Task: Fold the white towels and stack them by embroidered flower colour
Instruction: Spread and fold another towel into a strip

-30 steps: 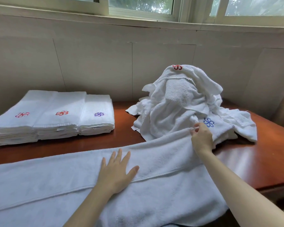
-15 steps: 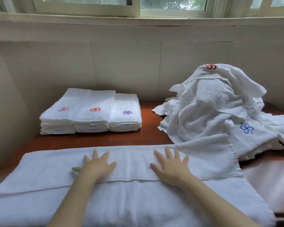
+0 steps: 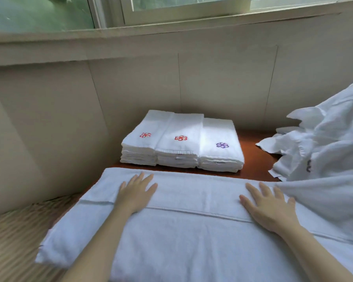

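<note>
Left hand [image 3: 136, 195] farther from right hand [image 3: 270, 208]

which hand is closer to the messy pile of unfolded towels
Right. The right hand lies flat on the spread towel just beside the pile; the left hand lies flat farther left.

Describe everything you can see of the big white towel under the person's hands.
The towel is plain white terry, spread lengthwise across the near side of the wooden table. It looks folded over once, the upper layer's hemmed edge running straight across it. The left hand and right hand lie flat on it, fingers spread. No embroidered flower shows; its right end runs out of frame.
</note>
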A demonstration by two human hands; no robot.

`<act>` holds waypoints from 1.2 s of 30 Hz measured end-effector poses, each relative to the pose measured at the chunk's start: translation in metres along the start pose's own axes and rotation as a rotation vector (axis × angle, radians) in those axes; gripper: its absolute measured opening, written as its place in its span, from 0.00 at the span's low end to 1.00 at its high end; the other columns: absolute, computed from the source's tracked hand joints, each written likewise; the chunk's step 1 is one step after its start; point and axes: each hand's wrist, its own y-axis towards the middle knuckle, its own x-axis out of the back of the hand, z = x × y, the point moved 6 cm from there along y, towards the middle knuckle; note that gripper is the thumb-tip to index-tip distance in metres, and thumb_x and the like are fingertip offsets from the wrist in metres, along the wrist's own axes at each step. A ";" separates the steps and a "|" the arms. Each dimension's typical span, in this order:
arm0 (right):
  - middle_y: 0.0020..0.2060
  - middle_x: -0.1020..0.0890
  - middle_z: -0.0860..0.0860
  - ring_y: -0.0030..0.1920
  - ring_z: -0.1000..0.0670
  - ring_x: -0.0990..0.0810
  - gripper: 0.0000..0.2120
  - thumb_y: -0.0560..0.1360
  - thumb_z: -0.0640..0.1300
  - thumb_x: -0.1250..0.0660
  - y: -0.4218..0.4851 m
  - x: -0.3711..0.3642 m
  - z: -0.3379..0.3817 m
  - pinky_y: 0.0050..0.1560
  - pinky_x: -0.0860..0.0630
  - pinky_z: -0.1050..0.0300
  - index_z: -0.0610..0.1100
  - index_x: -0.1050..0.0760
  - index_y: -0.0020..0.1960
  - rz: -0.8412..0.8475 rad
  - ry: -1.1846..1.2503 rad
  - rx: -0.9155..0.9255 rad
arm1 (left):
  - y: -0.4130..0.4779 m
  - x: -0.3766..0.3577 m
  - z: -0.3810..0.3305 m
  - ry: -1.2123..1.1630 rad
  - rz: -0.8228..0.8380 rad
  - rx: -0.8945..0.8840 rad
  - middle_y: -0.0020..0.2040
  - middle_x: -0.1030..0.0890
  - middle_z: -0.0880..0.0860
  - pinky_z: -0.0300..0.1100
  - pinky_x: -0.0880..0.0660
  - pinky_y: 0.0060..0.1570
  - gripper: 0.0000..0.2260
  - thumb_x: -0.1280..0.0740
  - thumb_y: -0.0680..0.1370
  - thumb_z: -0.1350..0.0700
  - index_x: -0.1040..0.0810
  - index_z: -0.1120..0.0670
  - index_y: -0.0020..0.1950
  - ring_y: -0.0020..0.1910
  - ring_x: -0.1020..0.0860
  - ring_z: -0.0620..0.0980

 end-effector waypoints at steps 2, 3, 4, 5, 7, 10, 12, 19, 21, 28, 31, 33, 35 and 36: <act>0.74 0.42 0.54 0.73 0.45 0.43 0.28 0.75 0.70 0.58 0.004 0.006 -0.004 0.68 0.44 0.42 0.64 0.45 0.72 -0.074 -0.013 -0.038 | 0.009 0.006 0.030 -0.017 0.014 0.092 0.79 0.54 0.45 0.54 0.56 0.74 0.23 0.56 0.81 0.38 0.51 0.36 0.77 0.78 0.54 0.47; 0.73 0.40 0.52 0.72 0.45 0.41 0.27 0.75 0.69 0.56 0.006 0.009 -0.009 0.68 0.42 0.44 0.62 0.42 0.72 -0.101 -0.002 -0.064 | 0.013 0.010 0.047 -0.022 0.022 0.140 0.79 0.55 0.45 0.54 0.56 0.74 0.23 0.57 0.81 0.38 0.51 0.36 0.76 0.78 0.54 0.47; 0.73 0.39 0.50 0.72 0.44 0.40 0.27 0.76 0.68 0.55 0.007 0.011 -0.013 0.69 0.42 0.45 0.60 0.41 0.72 -0.116 0.021 -0.098 | 0.016 0.014 0.065 -0.022 0.024 0.183 0.79 0.55 0.45 0.55 0.56 0.74 0.23 0.57 0.81 0.38 0.52 0.36 0.76 0.78 0.54 0.47; 0.74 0.39 0.48 0.72 0.43 0.42 0.28 0.76 0.67 0.55 0.009 0.011 -0.017 0.71 0.43 0.46 0.59 0.41 0.73 -0.118 0.046 -0.136 | 0.017 0.018 0.082 -0.024 0.023 0.225 0.79 0.55 0.45 0.57 0.55 0.74 0.23 0.57 0.81 0.38 0.51 0.36 0.76 0.78 0.53 0.48; 0.76 0.45 0.45 0.75 0.41 0.47 0.30 0.76 0.67 0.56 0.012 0.009 -0.021 0.74 0.50 0.46 0.58 0.44 0.75 -0.095 0.053 -0.203 | 0.012 0.024 0.111 -0.054 0.017 0.312 0.79 0.53 0.47 0.60 0.53 0.72 0.23 0.57 0.81 0.38 0.51 0.36 0.76 0.77 0.50 0.51; 0.77 0.49 0.44 0.76 0.40 0.52 0.31 0.76 0.68 0.58 0.011 0.008 -0.018 0.74 0.55 0.45 0.58 0.48 0.76 -0.066 -0.003 -0.257 | -0.003 0.027 0.135 -0.095 0.019 0.415 0.79 0.50 0.52 0.61 0.52 0.72 0.25 0.57 0.80 0.38 0.51 0.41 0.78 0.77 0.49 0.54; 0.77 0.48 0.44 0.76 0.39 0.52 0.30 0.77 0.66 0.58 0.005 0.007 -0.009 0.73 0.53 0.42 0.56 0.47 0.76 -0.023 -0.040 -0.266 | -0.016 0.031 0.133 -0.030 -0.007 0.399 0.79 0.53 0.53 0.61 0.53 0.73 0.27 0.56 0.81 0.38 0.49 0.45 0.78 0.78 0.52 0.54; 0.73 0.40 0.50 0.73 0.46 0.43 0.21 0.81 0.56 0.50 -0.062 0.003 0.124 0.69 0.43 0.47 0.55 0.42 0.72 -0.027 -0.026 0.508 | -0.111 0.015 0.056 -0.040 -0.078 -0.285 0.76 0.42 0.45 0.39 0.48 0.73 0.26 0.51 0.80 0.36 0.35 0.45 0.74 0.75 0.44 0.43; 0.74 0.41 0.51 0.74 0.47 0.45 0.21 0.81 0.55 0.51 -0.095 -0.004 0.157 0.71 0.47 0.47 0.55 0.41 0.73 0.001 -0.025 0.716 | -0.151 0.014 0.039 -0.019 -0.207 -0.502 0.68 0.27 0.48 0.39 0.32 0.65 0.30 0.53 0.79 0.33 0.24 0.49 0.66 0.66 0.29 0.44; 0.72 0.40 0.46 0.73 0.43 0.43 0.32 0.74 0.62 0.39 -0.171 -0.016 0.191 0.71 0.45 0.46 0.53 0.44 0.73 0.083 -0.117 1.007 | -0.198 0.019 0.042 0.156 -0.397 -0.731 0.50 0.17 0.54 0.41 0.20 0.45 0.19 0.36 0.67 0.48 0.17 0.52 0.54 0.48 0.17 0.50; 0.43 0.21 0.55 0.43 0.53 0.20 0.09 0.68 0.52 0.32 -0.176 0.006 0.190 0.36 0.29 0.61 0.51 0.25 0.46 -0.146 -0.048 0.972 | -0.202 0.037 0.053 0.064 -0.610 -0.703 0.36 0.19 0.50 0.39 0.26 0.35 0.12 0.40 0.67 0.59 0.26 0.50 0.48 0.32 0.21 0.50; 0.37 0.23 0.55 0.35 0.52 0.22 0.13 0.63 0.42 0.30 -0.172 0.014 0.185 0.27 0.38 0.60 0.51 0.25 0.46 -0.185 -0.060 0.846 | -0.199 0.049 0.067 0.067 -0.697 -0.602 0.32 0.21 0.49 0.39 0.32 0.35 0.11 0.43 0.66 0.61 0.31 0.50 0.46 0.28 0.23 0.50; 0.49 0.26 0.52 0.47 0.47 0.24 0.25 0.68 0.34 0.41 -0.159 0.009 0.176 0.31 0.40 0.56 0.50 0.34 0.63 -0.145 -0.025 0.715 | -0.194 0.061 0.081 0.092 -0.714 -0.488 0.31 0.22 0.49 0.41 0.34 0.35 0.11 0.45 0.65 0.59 0.33 0.50 0.45 0.27 0.23 0.51; 0.53 0.28 0.52 0.51 0.46 0.25 0.27 0.69 0.34 0.44 -0.152 0.009 0.169 0.33 0.39 0.55 0.50 0.39 0.65 -0.129 -0.022 0.643 | -0.190 0.068 0.089 0.099 -0.714 -0.430 0.31 0.22 0.49 0.40 0.33 0.35 0.11 0.45 0.65 0.58 0.31 0.50 0.44 0.27 0.23 0.52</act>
